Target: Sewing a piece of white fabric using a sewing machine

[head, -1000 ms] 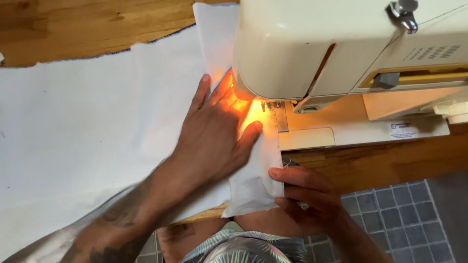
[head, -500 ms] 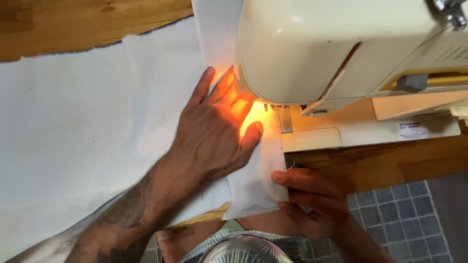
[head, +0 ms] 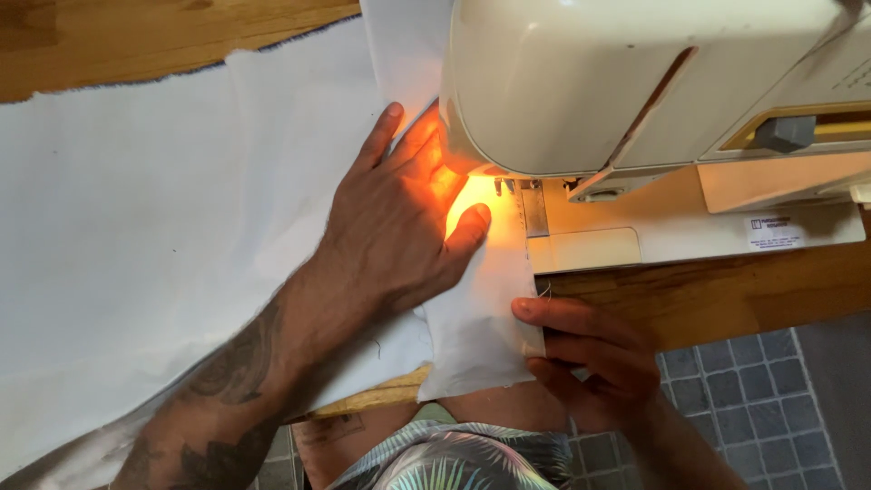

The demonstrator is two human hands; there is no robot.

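The room light was soft and even, daylight by the look of it, and the white cloth (head: 154, 209) came out pale and nearly flat. The strongest light was the sewing machine (head: 635, 82) lamp, a hot orange glow that burned out to yellow-white where it struck the cloth beside my left hand (head: 390, 236) and reddened my fingers. My forearm threw a faint shadow. My right hand (head: 590, 363) sat dimmer, below the table edge. Focus was fairly sharp; the machine's top looked slightly overexposed.
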